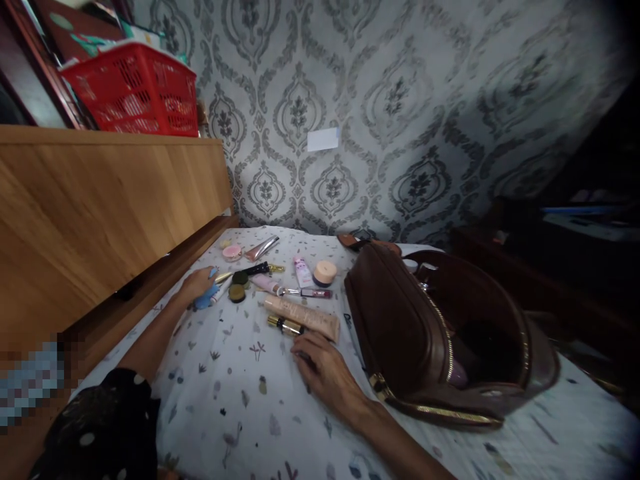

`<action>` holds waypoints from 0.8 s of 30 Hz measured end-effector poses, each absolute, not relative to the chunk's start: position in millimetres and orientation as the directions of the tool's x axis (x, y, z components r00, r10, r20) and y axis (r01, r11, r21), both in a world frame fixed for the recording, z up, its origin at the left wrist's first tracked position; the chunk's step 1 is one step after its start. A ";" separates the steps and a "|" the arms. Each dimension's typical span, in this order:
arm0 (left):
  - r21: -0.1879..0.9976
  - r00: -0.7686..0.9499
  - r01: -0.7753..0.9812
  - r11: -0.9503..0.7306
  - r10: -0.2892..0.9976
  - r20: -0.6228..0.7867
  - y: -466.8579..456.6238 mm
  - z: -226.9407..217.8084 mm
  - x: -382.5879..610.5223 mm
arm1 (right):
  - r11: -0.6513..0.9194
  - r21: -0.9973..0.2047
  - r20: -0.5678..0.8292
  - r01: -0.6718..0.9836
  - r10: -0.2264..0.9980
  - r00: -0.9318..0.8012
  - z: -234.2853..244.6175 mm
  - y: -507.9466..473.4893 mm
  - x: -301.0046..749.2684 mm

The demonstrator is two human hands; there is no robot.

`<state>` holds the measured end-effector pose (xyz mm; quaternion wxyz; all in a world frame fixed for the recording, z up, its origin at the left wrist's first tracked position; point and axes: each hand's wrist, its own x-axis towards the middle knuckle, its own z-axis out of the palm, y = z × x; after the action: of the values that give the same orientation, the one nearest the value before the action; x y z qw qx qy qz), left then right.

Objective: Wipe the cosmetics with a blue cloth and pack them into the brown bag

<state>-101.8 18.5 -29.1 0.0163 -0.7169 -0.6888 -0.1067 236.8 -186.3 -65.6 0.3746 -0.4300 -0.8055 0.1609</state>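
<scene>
Curled around a small blue object [207, 297] by the wooden board [100, 213], the left hand [199, 283] rests on the sheet [250, 413], while the right hand [320, 363] lies just below a gold lipstick tube [285, 325], beside the open brown bag [400, 327], its grip impossible to tell.

A red plastic lattice basket [135, 90] stands on top of a broad panel of light brown wood [100, 207] at the left. Behind, grey damask wallpaper [400, 100] carries a small white rectangle [323, 139]. On the white sheet printed with small figures [235, 400], a brown leather bag with a gold zip [400, 320] lies open; something pale purple [457, 373], perhaps a tube, shows inside. Farther back lie a round peach-lidded jar [325, 272], a small pink-and-white tube [302, 272] just beside it, a round pink compact [232, 252] and a silvery pink tube [263, 248].
</scene>
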 end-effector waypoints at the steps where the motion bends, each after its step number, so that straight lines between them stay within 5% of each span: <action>1: 0.135 0.045 0.988 -0.072 0.980 0.195 13.1 -30.1 -100.6 | 0.577 -0.580 0.460 0.575 0.815 -0.353 -65.0 -186.5 236.9; 10: 0.309 0.087 0.924 -0.227 0.909 0.408 -50.8 -27.5 -89.1 | 0.589 -0.575 0.471 0.568 0.806 -0.359 -69.0 -184.5 236.9; 24: 0.507 -0.135 0.857 -0.091 0.910 0.392 -97.2 -33.9 -68.5 | 0.564 -0.585 0.446 0.583 0.824 -0.349 -67.4 -185.2 237.3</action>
<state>-68.5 -97.2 -33.9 -0.0393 -0.6564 -0.6731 -0.3386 237.3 -185.2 -67.4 0.3666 -0.4369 -0.8048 0.1644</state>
